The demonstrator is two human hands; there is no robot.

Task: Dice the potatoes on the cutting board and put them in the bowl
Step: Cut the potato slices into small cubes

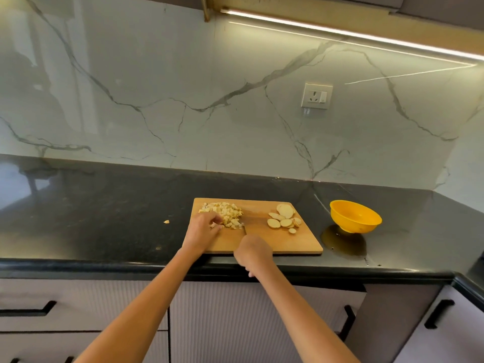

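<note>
Both arms reach in from the bottom of the frame toward the wooden cutting board [275, 242], which sits on the black table [104, 218] just right of centre. The left hand [203, 230] rests on the board's left part, fingers [217, 218] curled down onto the near edge of the heap of diced potatoes [226, 214]. The right hand [252, 251] hovers at the board's near edge, fingers closed into a fist around a knife [244, 227]; only a thin dark line of it shows, running up between the dice and the slices. On the board's right part lie the potato slices [284, 218], round and overlapping. The yellow bowl [355, 216] stands to the right of the board, apart from it. One stray potato bit [166, 221] lies on the table left of the board.
</note>
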